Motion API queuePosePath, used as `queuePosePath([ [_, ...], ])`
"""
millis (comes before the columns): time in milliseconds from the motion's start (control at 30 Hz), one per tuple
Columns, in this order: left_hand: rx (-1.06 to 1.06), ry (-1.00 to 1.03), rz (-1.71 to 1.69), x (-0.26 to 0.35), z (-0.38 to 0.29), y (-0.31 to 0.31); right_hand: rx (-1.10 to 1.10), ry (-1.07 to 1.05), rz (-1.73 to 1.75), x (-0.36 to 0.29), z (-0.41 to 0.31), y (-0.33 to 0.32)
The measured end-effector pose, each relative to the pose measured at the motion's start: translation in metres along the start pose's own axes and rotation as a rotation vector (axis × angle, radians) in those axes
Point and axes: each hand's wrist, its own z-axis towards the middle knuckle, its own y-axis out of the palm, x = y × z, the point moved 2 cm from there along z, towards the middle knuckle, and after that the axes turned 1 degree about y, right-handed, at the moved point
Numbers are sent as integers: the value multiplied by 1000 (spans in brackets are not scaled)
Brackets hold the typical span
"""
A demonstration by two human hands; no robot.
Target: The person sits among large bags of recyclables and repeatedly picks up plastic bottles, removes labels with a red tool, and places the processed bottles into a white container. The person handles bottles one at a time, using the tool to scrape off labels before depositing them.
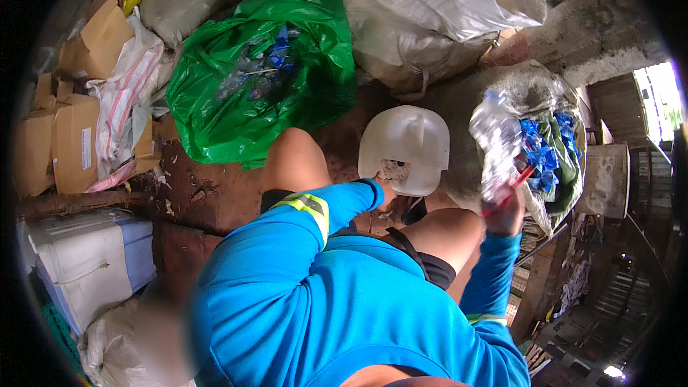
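Observation:
My left hand (386, 196) is at the near edge of a white plastic jug (403, 129), its fingers curled at the rim beside a cut opening. The jug stands on the floor between my knees. On the right, my right hand (505, 209) is closed around a slim red object (522, 177), perhaps a tool handle. A crumpled clear plastic bottle (494, 145), blurred by motion, rises from the same hand. Just beyond it is an open woven sack (559, 193) with blue plastic pieces (539, 153) inside.
A green plastic bag (215, 123) holding clear and blue plastic waste lies open ahead on the left. Large stuffed sacks (387, 27) stand behind it. Cardboard boxes (75, 140) and a white-and-blue container (91, 258) line the left side. A wooden board (604, 180) is at the right.

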Motion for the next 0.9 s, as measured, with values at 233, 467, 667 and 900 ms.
queuePosePath([
  [233,691,-48,-657,-63,-53,-51,-692,-297,4,-220,173,216],
  [467,1515,-378,-760,-164,-201,-51,-646,-328,-625,-11,123,266],
  [667,1419,-1023,-825,-311,-268,85,-434,392,-723,127,81,140],
  [900,836,-1488,-711,-505,-407,197,-401,688,-922,169,71,55],
])
